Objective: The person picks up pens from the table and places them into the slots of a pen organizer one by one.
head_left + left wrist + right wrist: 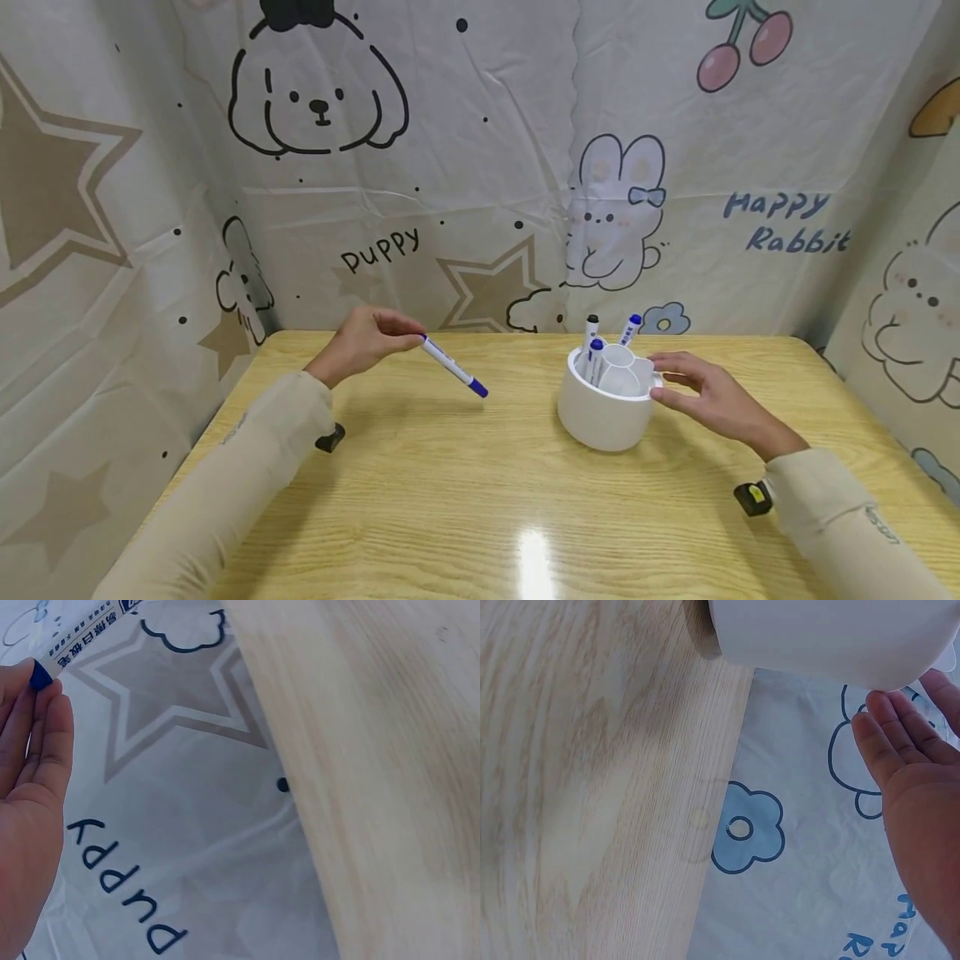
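Note:
My left hand (pixel 367 342) pinches a whiteboard marker (pixel 450 364) by one blue end, above the left-middle of the table. The marker's white barrel slants down to the right, its blue cap lowest. In the left wrist view, the fingertips and thumb meet at the blue end of the marker (pixel 90 634), and dark print runs along the barrel. A round white pen holder (pixel 603 417) stands right of centre with several markers upright inside. Against its right side, my right hand (pixel 708 398) rests extended fingers and thumb near the rim. The right wrist view shows those fingertips at the holder's wall (pixel 825 645).
Black-capped (pixel 591 327) and blue-capped (pixel 632 327) markers poke up above the holder's rim. The holder has round inner compartments. A light wood table (pixel 450 500) ends at a printed cloth backdrop (pixel 480 167), with cloth sides left and right.

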Motion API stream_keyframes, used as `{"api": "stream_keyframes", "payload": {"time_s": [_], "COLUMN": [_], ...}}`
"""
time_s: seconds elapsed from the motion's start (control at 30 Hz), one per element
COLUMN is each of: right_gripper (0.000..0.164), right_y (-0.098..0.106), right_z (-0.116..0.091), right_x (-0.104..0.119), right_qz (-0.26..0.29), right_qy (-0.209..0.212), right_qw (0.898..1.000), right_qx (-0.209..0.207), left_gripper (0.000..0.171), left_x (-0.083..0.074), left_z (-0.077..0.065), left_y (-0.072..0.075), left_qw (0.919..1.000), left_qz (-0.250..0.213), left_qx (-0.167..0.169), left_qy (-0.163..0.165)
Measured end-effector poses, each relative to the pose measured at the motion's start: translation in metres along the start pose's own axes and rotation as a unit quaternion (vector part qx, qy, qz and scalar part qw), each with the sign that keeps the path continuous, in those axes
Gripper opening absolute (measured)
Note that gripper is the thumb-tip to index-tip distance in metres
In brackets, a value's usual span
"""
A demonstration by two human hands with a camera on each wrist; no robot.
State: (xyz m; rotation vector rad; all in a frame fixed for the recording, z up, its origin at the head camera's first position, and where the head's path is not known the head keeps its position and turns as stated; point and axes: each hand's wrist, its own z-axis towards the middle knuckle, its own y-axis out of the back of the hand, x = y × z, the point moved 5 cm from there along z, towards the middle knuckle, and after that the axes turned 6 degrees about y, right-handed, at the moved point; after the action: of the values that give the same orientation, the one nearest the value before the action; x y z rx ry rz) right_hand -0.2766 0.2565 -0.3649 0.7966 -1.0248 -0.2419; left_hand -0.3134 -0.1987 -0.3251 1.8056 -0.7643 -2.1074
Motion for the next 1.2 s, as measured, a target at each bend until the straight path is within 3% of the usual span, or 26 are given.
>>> {"api": "stream_keyframes", "payload": {"time_s": [0.77, 1.2], "right_gripper": [0.040, 0.038], "right_y": [-0.003, -0.004], "right_z": [-0.002, -0.003], "right_x": [-0.003, -0.002], "right_qz": [-0.018, -0.007], "right_qy": [-0.003, 0.001], "right_qw": [1.000, 1.000], "right_qx": [-0.002, -0.003], "left_gripper": [0.017, 0.017], "left_x": [-0.048, -0.074], "left_z": [-0.001, 0.006], "left_y": [-0.010, -0.020], "left_qw": [0.9944, 0.9876], "left_qz": [-0.075, -0.120], "left_qx": [0.015, 0.031], "left_qy": [-0.073, -0.096]}}
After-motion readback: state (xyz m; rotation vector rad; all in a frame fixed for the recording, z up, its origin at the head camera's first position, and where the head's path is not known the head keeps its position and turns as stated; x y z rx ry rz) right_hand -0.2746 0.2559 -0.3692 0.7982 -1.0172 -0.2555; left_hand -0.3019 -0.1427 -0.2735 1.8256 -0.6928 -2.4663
